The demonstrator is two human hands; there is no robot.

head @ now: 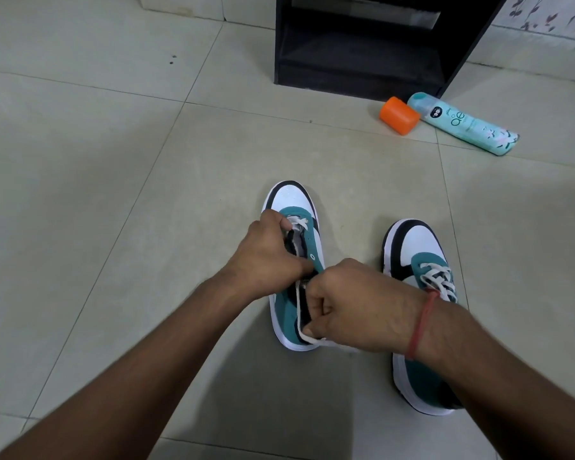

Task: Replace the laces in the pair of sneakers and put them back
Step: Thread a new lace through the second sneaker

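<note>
We see a pale tiled floor (pixel 120 194) carrying everything: at centre stands the left sneaker (pixel 294 260), and at about four o'clock from it the right sneaker (pixel 419 313). Toward one o'clock a teal spray can (pixel 462 122) lies on its side, touching an orange cap (pixel 399 115), just before a black cabinet (pixel 365 44) at twelve o'clock.

The floor (pixel 113 161) is laid with large pale greenish-grey tiles with thin dark joints. A black open-fronted cabinet (pixel 372 44) stands at the far side, with a flower-patterned wall (pixel 551 11) to its right.
</note>
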